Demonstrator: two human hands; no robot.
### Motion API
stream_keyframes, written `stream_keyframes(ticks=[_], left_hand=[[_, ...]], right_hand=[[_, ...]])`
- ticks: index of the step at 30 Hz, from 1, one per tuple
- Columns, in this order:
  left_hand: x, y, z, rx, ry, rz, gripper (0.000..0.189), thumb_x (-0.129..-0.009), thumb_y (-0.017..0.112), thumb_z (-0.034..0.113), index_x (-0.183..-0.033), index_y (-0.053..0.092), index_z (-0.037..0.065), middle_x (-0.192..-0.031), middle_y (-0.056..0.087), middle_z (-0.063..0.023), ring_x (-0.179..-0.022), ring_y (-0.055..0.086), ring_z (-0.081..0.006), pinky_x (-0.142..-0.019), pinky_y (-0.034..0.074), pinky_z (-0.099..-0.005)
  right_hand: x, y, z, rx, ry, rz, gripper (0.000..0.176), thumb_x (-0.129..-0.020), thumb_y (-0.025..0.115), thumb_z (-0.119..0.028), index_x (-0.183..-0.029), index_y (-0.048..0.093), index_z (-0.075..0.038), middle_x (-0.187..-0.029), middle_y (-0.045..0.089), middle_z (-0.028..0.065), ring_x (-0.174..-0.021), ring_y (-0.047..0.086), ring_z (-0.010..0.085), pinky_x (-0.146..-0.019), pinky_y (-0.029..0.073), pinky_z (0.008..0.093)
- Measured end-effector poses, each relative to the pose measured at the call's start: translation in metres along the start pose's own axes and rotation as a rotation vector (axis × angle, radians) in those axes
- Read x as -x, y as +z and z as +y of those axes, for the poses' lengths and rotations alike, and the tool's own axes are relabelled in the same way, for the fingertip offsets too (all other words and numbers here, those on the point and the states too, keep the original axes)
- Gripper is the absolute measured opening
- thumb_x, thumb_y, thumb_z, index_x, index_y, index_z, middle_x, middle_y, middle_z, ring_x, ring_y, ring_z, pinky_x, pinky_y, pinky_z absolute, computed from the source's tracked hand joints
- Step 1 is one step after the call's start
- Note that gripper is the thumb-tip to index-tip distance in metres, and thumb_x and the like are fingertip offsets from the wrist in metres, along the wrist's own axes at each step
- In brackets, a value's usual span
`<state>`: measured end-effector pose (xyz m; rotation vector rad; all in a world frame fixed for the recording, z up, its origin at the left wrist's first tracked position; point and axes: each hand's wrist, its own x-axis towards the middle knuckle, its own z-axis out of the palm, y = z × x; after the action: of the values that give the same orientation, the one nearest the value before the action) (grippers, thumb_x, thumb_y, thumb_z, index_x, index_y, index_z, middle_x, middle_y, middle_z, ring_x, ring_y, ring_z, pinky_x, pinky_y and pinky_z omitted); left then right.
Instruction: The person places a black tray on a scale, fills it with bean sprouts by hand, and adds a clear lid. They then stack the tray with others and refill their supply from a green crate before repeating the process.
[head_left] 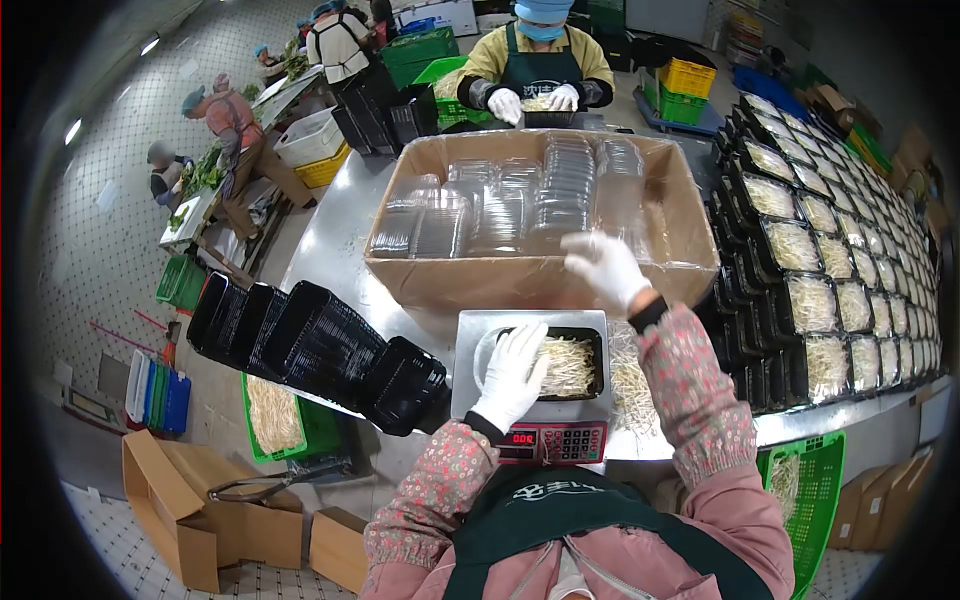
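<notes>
My left hand (pixel 512 375), in a white glove, lies with fingers stretched out over the left side of a black plastic tray (pixel 597 390). Pale bean sprouts (pixel 566 366) fill the tray, which sits on a digital scale (pixel 468 335) with a red lit display. My right hand (pixel 605 268), also gloved, is raised at the front wall of a cardboard box (pixel 480 280). Its fingers are apart, slightly blurred, with nothing visible in them. Stacks of clear plastic lids (pixel 565 190) stand inside the box. Loose sprouts (pixel 630 385) lie right of the scale.
Nested black trays (pixel 320 345) lean at the left of the metal table (pixel 335 230). Stacked filled trays (pixel 800 300) rise at the right. Green crates (pixel 810 510) stand below. Across the table, a gloved co-worker (pixel 540 65) handles a tray; other people work at the far left.
</notes>
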<state>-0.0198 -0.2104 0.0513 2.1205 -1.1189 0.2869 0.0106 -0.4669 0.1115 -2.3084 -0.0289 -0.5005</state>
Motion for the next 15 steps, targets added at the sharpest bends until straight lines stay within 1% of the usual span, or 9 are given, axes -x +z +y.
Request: stream_keyframes(ticks=[1,3,5,6,9,10,11,13,15], left_hand=[[0.0,-0.01,0.001,0.021,-0.016,0.029,0.048,-0.086,0.063,0.015,-0.133,0.054,0.005,-0.13,0.057,-0.0163,-0.123,0.05,-0.033,-0.108,0.032,-0.0464],[0.007,-0.031,0.005,0.171,-0.157,0.092,0.043,-0.086,0.06,0.008,-0.129,0.057,0.003,-0.127,0.058,-0.0176,-0.123,0.051,-0.0342,-0.107,0.038,-0.0432],[0.017,-0.051,0.005,0.222,-0.26,0.117,0.041,-0.088,0.059,0.007,-0.129,0.057,0.002,-0.126,0.059,-0.0183,-0.121,0.052,-0.035,-0.106,0.04,-0.0412],[0.024,-0.059,0.002,0.187,-0.272,0.15,0.038,-0.091,0.057,0.008,-0.128,0.057,0.002,-0.127,0.058,-0.0184,-0.12,0.054,-0.0344,-0.104,0.042,-0.0406],[0.051,-0.075,-0.015,0.194,-0.388,0.253,0.034,-0.093,0.056,0.007,-0.126,0.058,0.0,-0.123,0.062,-0.0167,-0.116,0.058,-0.0298,-0.103,0.043,-0.0376],[0.057,-0.08,-0.017,0.234,-0.447,0.291,0.033,-0.094,0.055,0.005,-0.126,0.058,0.0,-0.121,0.063,-0.0156,-0.115,0.059,-0.0273,-0.101,0.043,-0.0358],[0.064,-0.082,-0.023,0.278,-0.492,0.314,0.032,-0.095,0.053,0.003,-0.126,0.058,-0.001,-0.122,0.063,-0.0158,-0.115,0.059,-0.0264,-0.1,0.044,-0.0348],[0.071,-0.084,-0.029,0.379,-0.573,0.355,0.032,-0.096,0.051,0.003,-0.126,0.058,-0.001,-0.121,0.063,-0.0154,-0.114,0.059,-0.0245,-0.1,0.044,-0.0337],[0.071,-0.082,-0.034,0.526,-0.599,0.376,0.032,-0.098,0.049,0.004,-0.128,0.057,-0.003,-0.125,0.062,-0.0147,-0.116,0.058,-0.0213,-0.101,0.044,-0.0316]], right_hand=[[-0.022,0.007,0.012,0.154,-0.017,0.119,0.04,-0.082,0.073,-0.024,-0.118,0.066,-0.01,-0.115,0.066,0.015,-0.106,0.062,0.0283,-0.094,0.048,0.0386],[-0.051,0.025,0.026,0.519,-0.094,0.335,0.047,-0.08,0.073,-0.026,-0.122,0.062,-0.01,-0.115,0.064,0.0157,-0.108,0.06,0.0291,-0.096,0.046,0.0409],[-0.062,0.037,0.04,0.672,0.0,0.15,0.038,-0.08,0.072,-0.027,-0.114,0.066,-0.01,-0.107,0.065,0.0151,-0.103,0.062,0.0303,-0.091,0.048,0.0424],[-0.066,0.039,0.048,0.749,0.048,0.056,0.034,-0.08,0.072,-0.027,-0.109,0.068,-0.01,-0.103,0.066,0.0147,-0.101,0.063,0.0308,-0.089,0.049,0.0431],[-0.073,0.037,0.076,0.631,-0.02,-0.109,0.022,-0.081,0.069,-0.027,-0.097,0.072,-0.012,-0.093,0.067,0.0129,-0.093,0.065,0.0325,-0.083,0.051,0.0446],[-0.07,0.033,0.074,0.556,-0.113,-0.027,0.016,-0.083,0.067,-0.026,-0.091,0.074,-0.014,-0.09,0.068,0.0111,-0.087,0.066,0.0329,-0.079,0.053,0.0452],[-0.069,0.026,0.073,0.522,-0.04,-0.078,0.017,-0.085,0.065,-0.026,-0.094,0.074,-0.014,-0.094,0.069,0.0105,-0.088,0.066,0.0325,-0.08,0.053,0.0452],[-0.064,0.01,0.06,0.584,-0.026,-0.067,0.018,-0.086,0.064,-0.027,-0.097,0.074,-0.015,-0.095,0.069,0.0088,-0.089,0.065,0.0306,-0.08,0.053,0.044],[-0.054,-0.005,0.053,0.61,-0.148,0.084,0.019,-0.088,0.064,-0.029,-0.1,0.073,-0.018,-0.093,0.069,0.0071,-0.091,0.064,0.0277,-0.078,0.054,0.0417]])
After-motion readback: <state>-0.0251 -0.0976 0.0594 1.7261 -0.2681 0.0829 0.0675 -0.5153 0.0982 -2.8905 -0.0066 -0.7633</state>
